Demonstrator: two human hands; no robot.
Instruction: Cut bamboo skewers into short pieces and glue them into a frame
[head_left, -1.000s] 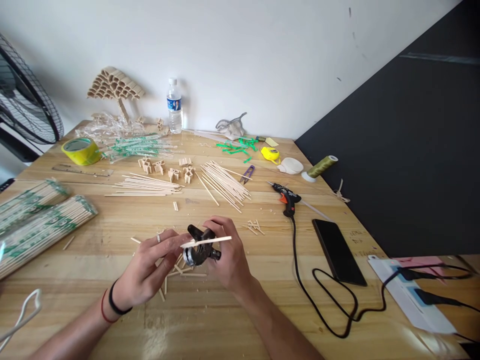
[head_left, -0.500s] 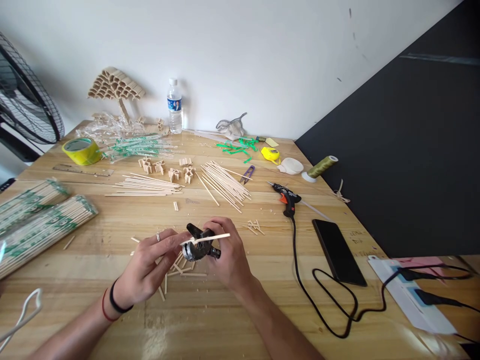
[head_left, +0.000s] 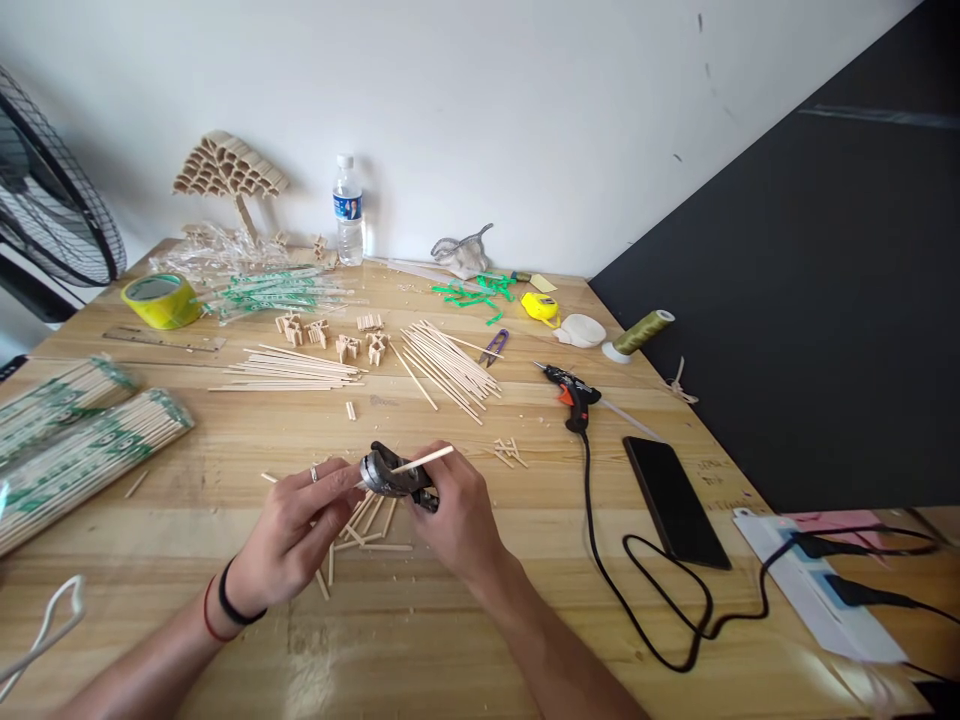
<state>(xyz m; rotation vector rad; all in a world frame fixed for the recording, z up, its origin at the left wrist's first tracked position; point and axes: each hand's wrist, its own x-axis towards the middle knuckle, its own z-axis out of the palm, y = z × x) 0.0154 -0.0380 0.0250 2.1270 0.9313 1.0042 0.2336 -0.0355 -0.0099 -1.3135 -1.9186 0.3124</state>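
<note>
My right hand is closed around a black and silver cutting tool above the middle of the table. A thin wooden stick passes through the tool's head, its free end pointing up to the right. My left hand, with a ring and two wristbands, pinches the stick's other end at the tool's left side; the fingers partly hide that end. Short cut stick pieces lie on the table beneath and between both hands.
Loose sticks, small stick blocks and purple snips lie beyond my hands. To the right are a glue gun, its cord and a phone. Bagged sticks lie left.
The cutting tool has turned in my right hand, its head now tilted differently around the stick. The stick's free end is slightly higher and farther left.
</note>
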